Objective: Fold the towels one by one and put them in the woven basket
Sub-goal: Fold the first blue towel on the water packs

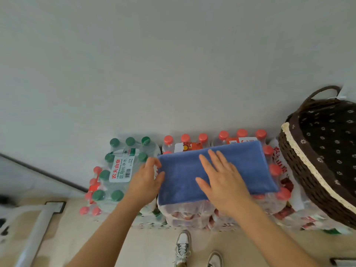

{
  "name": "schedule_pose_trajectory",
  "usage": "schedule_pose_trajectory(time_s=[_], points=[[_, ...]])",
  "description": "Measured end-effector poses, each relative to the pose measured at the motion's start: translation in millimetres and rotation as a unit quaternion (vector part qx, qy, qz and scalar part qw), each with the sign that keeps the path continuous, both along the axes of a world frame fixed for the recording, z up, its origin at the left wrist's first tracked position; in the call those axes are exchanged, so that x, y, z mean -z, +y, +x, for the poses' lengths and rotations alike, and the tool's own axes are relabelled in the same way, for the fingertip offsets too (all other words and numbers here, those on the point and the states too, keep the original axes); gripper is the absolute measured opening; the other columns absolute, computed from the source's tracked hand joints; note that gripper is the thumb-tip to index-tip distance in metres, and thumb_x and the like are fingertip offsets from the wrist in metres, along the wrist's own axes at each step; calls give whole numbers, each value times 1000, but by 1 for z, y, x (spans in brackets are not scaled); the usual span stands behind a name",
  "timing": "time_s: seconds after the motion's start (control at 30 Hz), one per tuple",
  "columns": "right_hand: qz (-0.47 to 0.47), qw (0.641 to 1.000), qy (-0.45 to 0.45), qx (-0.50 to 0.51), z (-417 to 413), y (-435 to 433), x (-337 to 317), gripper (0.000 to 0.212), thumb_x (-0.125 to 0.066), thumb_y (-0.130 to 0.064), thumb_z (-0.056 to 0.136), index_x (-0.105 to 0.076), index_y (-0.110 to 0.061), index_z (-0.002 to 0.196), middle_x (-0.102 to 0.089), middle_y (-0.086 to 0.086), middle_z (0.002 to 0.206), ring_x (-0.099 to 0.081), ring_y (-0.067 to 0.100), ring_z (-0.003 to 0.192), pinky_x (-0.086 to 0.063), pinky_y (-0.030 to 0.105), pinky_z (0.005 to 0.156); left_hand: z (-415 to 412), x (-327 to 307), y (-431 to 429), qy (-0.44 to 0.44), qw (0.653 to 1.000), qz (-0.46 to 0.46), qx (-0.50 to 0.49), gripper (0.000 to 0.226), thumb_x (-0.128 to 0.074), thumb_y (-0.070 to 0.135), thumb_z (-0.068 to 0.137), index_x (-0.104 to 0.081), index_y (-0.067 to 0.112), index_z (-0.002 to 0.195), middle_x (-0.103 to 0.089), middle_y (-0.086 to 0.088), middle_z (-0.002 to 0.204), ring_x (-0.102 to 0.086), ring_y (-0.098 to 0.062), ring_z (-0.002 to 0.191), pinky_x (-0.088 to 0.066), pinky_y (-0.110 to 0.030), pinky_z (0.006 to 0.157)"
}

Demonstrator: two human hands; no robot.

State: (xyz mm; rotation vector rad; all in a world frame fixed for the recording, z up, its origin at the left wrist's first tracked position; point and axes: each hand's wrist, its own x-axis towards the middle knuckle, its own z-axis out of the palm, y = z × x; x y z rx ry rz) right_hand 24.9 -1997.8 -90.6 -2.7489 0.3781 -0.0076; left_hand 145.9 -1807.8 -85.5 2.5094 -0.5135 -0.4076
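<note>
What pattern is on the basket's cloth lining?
Dark brown lining with small white flowers, seen in the head view.

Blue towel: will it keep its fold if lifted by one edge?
Probably not: the blue towel drapes over the bottle packs, so likely floppy. The right hand pressing it flat suggests the fold may loosen.

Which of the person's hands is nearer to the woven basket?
Right. The right hand lies flat on the blue towel, left of the woven basket; the left hand holds the towel's far left edge.
</note>
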Motion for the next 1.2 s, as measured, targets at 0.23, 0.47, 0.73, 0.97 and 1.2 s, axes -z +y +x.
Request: schedule_pose_trajectory(time_s=[0.23, 0.47, 0.73, 0.97, 1.2], points=[[-11, 994, 107, -30, 36, 29, 22, 71, -17, -68, 91, 15, -39, 148, 18, -1, 159, 20, 31, 144, -5, 57, 115, 9, 7, -14, 114, 984, -104, -89, 19, -59, 13, 87, -45, 25, 92, -56, -6, 76, -52, -22, 67, -47, -41, 65], [-37, 994, 104, -8, 40, 44, 33, 81, 15, -72, 69, 28, -39, 142, 26, 2, 157, 25, 34, 142, -2, 62, 111, 1, 5, -13, 121, 975, -165, -83, 36, -62, -3, 79, -62, 24, 103, -59, 12, 82, -57, -11, 72, -51, -28, 69], [-26, 997, 65, -36, 66, 83, 34, 86, 25, -75, 70, 19, -37, 147, 11, 0, 160, 15, 20, 146, 0, 54, 114, 27, -11, 27, 92, 987, -121, -56, 56, -60, -1, 76, -61, 25, 125, -69, -6, 106, -65, -20, 92, -52, -24, 77], [1, 999, -10, -36, 118, 201, 8, 67, -30, -59, 87, -43, -21, 142, -43, 8, 148, -40, 25, 137, -45, 48, 93, 84, -21, 128, 88, 987, -88, -104, 62, -55, -4, 74, -58, 27, 128, -68, -8, 99, -64, -20, 83, -47, -20, 68], [1, 990, 113, -82, 157, 301, 7, 110, -5, -88, 70, -20, -15, 151, -15, 16, 158, -10, 29, 147, -13, 59, 111, 134, -24, 198, 152, 970, -132, -134, 57, -55, -7, 73, -61, 25, 120, -65, 0, 77, -59, -12, 62, -52, -24, 59]])
